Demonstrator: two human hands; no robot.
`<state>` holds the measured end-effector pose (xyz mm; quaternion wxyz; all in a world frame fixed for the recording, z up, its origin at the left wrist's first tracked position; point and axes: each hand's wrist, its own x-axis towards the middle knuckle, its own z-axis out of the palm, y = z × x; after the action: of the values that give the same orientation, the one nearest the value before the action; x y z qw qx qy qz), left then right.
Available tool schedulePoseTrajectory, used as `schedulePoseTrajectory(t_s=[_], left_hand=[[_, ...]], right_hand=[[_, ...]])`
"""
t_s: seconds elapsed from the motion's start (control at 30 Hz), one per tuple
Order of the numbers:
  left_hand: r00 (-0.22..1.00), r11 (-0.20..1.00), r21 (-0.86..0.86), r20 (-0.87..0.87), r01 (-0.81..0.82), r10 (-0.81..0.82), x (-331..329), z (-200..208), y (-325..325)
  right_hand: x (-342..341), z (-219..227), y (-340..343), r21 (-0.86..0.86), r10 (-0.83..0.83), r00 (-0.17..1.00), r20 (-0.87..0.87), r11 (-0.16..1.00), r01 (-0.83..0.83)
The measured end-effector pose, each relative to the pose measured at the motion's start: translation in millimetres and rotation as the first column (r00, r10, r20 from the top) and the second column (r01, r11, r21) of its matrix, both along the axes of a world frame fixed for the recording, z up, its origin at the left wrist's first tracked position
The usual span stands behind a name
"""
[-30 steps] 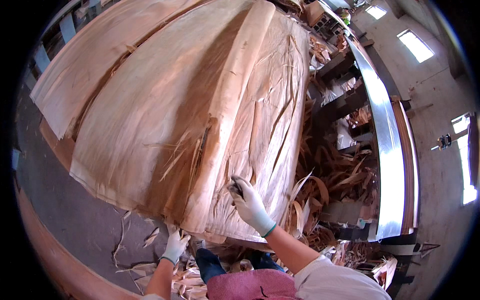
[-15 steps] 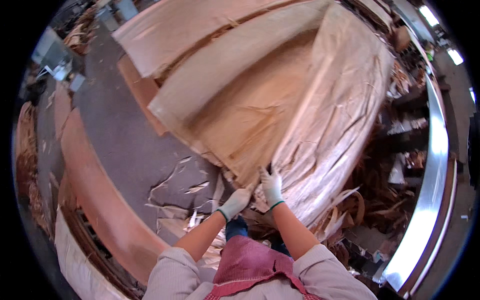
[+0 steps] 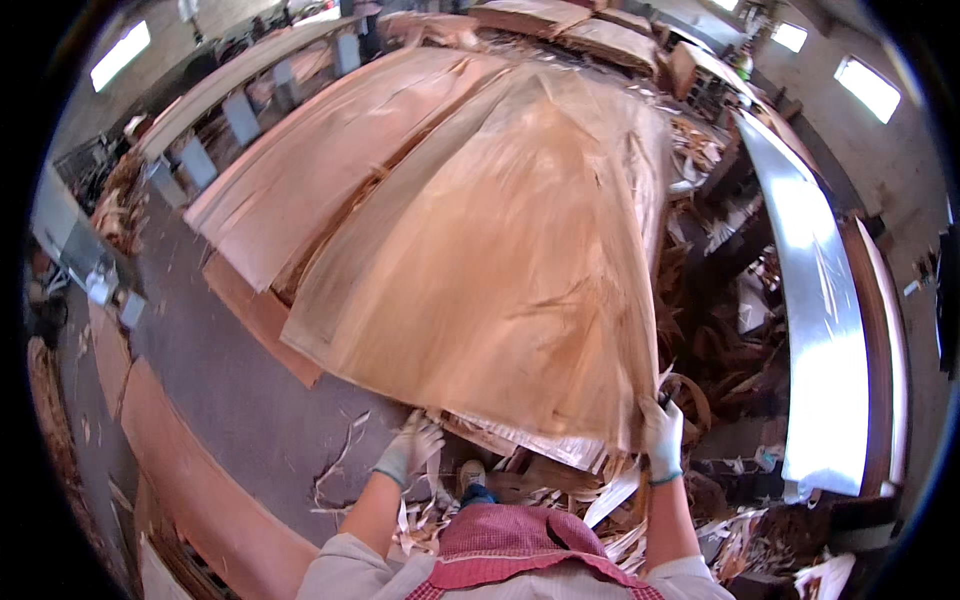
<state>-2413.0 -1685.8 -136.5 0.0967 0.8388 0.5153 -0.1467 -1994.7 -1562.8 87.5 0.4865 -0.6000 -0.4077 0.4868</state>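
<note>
A large thin wood veneer sheet (image 3: 490,290), tan with darker patches, spreads in front of me over a stack of similar sheets. My left hand (image 3: 410,447), in a white glove with a green cuff, is closed at the near left part of its edge. My right hand (image 3: 662,437), gloved the same way, grips the near right corner. Between my hands the near edge hangs slightly wavy, and a paler layer shows beneath it. The fingertips under the sheet are hidden.
Pinkish veneer sheets (image 3: 330,160) lie on the left of the pile. A curved veneer stack (image 3: 200,460) stands at lower left. To the right is a long shiny metal panel (image 3: 820,330). Torn veneer scraps (image 3: 730,540) litter the ground near my feet.
The folded-over veneer sheet now lies spread out flat. My hands have moved apart, the right one to the right and the left one to the left. My view has tilted up.
</note>
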Motion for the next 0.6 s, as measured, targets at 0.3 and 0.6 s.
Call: schedulePoseTrajectory(t_s=[0.3, 0.6], left_hand=[[-0.942, 0.255, -0.951, -0.088, 0.176, 0.323, 62.3, -32.0, -83.2], [-0.851, 0.225, -0.961, 0.249, -0.159, 0.462, 255.9, 39.6, -64.0]], right_hand=[[202.0, 70.3, -197.4, 0.025, -0.154, 0.984, 0.089, 0.988, 0.152], [417.1, 129.7, -298.2, 0.089, -0.144, 0.752, 0.644, 0.990, 0.113]])
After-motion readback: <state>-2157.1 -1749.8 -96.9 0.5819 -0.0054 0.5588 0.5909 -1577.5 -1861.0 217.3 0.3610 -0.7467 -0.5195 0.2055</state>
